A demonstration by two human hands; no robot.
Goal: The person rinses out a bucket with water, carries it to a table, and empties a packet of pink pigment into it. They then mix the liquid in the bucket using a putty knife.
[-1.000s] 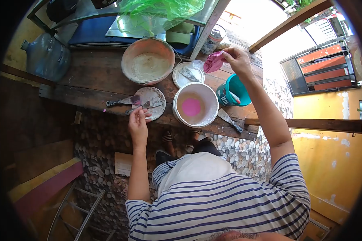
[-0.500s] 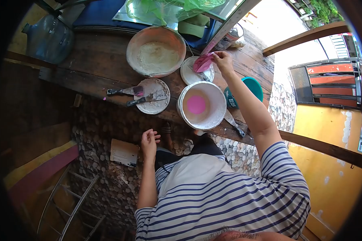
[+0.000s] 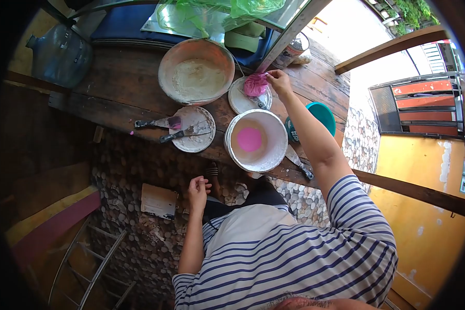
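Note:
Pinched in the fingers of my right hand (image 3: 280, 82) is the edge of a crumpled pink plastic bag (image 3: 255, 85). The bag rests on a round white lid (image 3: 236, 101) at the back of the wooden bench. Closer to me stands a white bucket (image 3: 280, 147) with a pool of bright pink liquid at its bottom. My left hand (image 3: 197, 190) hangs below the bench edge, its fingers loosely curled and nothing visible in them. Nearest to it on the bench is another plaster-smeared lid (image 3: 199, 142), with two putty knives (image 3: 183, 134) lying across it.
A large basin (image 3: 165, 77) of pale powder sits behind the lids. Right of the bucket are a teal tub (image 3: 323, 116) and a scraper (image 3: 299, 163). A water jug (image 3: 62, 57) stands far left. A metal ladder (image 3: 95, 276) is at lower left.
My right hand has come slightly left and lower with the pink bag, which now looks more bunched up on the lid. My left hand has dropped a little toward my body.

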